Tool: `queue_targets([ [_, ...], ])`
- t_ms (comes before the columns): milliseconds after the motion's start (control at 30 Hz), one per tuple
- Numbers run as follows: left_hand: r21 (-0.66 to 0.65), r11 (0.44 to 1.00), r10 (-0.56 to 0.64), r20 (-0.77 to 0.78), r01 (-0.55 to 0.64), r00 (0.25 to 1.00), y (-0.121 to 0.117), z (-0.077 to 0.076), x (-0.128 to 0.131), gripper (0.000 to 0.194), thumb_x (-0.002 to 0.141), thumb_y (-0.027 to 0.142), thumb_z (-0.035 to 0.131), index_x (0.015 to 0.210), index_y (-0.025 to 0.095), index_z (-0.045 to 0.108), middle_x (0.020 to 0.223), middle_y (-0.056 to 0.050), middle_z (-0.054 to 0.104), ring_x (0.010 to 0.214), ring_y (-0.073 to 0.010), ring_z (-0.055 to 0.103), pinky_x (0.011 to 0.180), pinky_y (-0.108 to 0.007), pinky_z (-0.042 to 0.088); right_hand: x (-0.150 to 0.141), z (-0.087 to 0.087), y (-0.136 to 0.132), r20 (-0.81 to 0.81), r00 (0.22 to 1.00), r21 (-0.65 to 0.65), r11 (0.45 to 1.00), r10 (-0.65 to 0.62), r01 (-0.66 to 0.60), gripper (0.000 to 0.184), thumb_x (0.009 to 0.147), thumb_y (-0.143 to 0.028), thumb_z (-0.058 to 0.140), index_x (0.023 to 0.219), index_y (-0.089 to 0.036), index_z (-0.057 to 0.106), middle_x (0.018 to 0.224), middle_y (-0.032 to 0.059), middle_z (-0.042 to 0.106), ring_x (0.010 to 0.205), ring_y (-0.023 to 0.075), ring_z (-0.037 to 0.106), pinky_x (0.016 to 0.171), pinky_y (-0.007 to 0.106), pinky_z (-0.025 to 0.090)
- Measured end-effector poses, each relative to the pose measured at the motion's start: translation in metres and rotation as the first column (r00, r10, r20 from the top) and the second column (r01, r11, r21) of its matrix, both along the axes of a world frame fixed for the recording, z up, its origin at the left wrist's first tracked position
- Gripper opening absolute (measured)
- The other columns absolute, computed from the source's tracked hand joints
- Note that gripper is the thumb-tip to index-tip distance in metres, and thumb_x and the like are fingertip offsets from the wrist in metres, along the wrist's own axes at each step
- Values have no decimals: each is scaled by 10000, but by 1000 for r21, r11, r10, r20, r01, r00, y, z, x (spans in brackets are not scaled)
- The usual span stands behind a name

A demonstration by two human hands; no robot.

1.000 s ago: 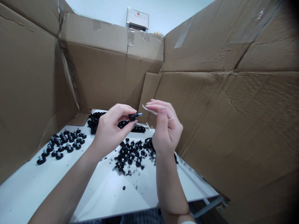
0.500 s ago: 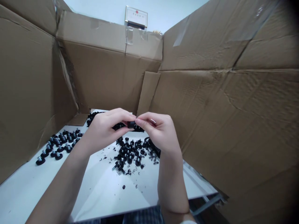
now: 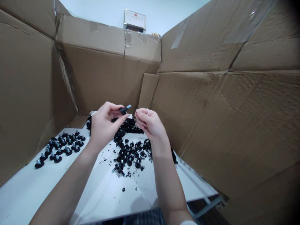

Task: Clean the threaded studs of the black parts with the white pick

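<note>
My left hand (image 3: 104,123) pinches a black foot with a short metal stud (image 3: 125,109) between thumb and fingers, the stud tilted up and to the right. My right hand (image 3: 148,122) is apart from it, its fingers curled together with no held item visible. Below both hands, a loose pile of similar black feet (image 3: 128,156) lies on the white table (image 3: 105,190), with small black rings (image 3: 134,173) scattered around it. A darker heap of black pieces (image 3: 127,126) lies behind my hands, partly hidden by them.
Several studded feet (image 3: 62,145) stand in rows at the table's left. Brown cardboard walls (image 3: 222,118) enclose the left, back and right sides. A framed sign (image 3: 135,19) hangs on the wall beyond.
My hands have come apart. My left hand has risen and moved left, tilting the black foot upward, while my right hand has drawn back from it and curled.
</note>
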State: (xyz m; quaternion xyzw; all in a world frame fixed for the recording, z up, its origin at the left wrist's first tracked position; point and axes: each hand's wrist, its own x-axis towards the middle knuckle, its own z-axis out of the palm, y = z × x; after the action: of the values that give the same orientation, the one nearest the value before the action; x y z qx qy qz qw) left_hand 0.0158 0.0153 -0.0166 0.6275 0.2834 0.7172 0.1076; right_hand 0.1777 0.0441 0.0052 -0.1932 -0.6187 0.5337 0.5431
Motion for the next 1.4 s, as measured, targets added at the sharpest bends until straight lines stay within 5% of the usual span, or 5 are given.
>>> queue_targets([
  [167, -115, 977, 182, 5, -181, 983, 6, 7, -27, 252, 693, 244, 803, 888, 188, 653, 901, -32, 712, 809, -156, 702, 815, -308, 590, 13, 5, -19, -138, 837, 209, 810, -530, 548, 306, 731, -457, 732, 675, -179, 616, 462, -100, 331, 400, 41, 249, 415, 237, 148],
  [467, -304, 932, -206, 11, 199, 979, -22, 19, -13, 263, 789, 351, 733, 981, 185, 663, 793, -18, 689, 686, -120, 644, 661, -240, 559, 23, 3, -8, 70, 252, 510, 252, -965, 823, 320, 859, -361, 573, 603, -170, 591, 476, -63, 390, 478, 86, 336, 533, 263, 265],
  [633, -307, 902, -316, 5, 302, 949, -26, 16, -3, 220, 825, 331, 695, 979, 179, 654, 783, -19, 674, 673, -107, 639, 625, -209, 542, 18, 1, -10, 41, 499, 498, 451, -866, 741, 351, 952, -360, 395, 1028, -164, 676, 597, -28, 518, 561, 123, 485, 601, 270, 391],
  [933, -194, 962, -195, 13, 194, 981, -23, 10, 3, 249, 781, 217, 716, 1012, 202, 622, 888, -7, 650, 744, -100, 621, 693, -211, 531, 2, 1, -49, -51, 902, 536, 750, -429, 387, 330, 990, -436, 381, 994, -230, 638, 795, -7, 593, 578, 65, 553, 529, 225, 474],
  [1400, -156, 988, -1, -52, -7, 999, -29, 11, 5, 221, 773, 237, 712, 979, 200, 640, 845, -2, 649, 692, -102, 604, 660, -223, 525, -10, 0, -53, -54, 903, 633, 684, -427, 362, 131, 935, -200, 527, 880, -190, 646, 933, 13, 563, 639, 57, 647, 634, 230, 615],
])
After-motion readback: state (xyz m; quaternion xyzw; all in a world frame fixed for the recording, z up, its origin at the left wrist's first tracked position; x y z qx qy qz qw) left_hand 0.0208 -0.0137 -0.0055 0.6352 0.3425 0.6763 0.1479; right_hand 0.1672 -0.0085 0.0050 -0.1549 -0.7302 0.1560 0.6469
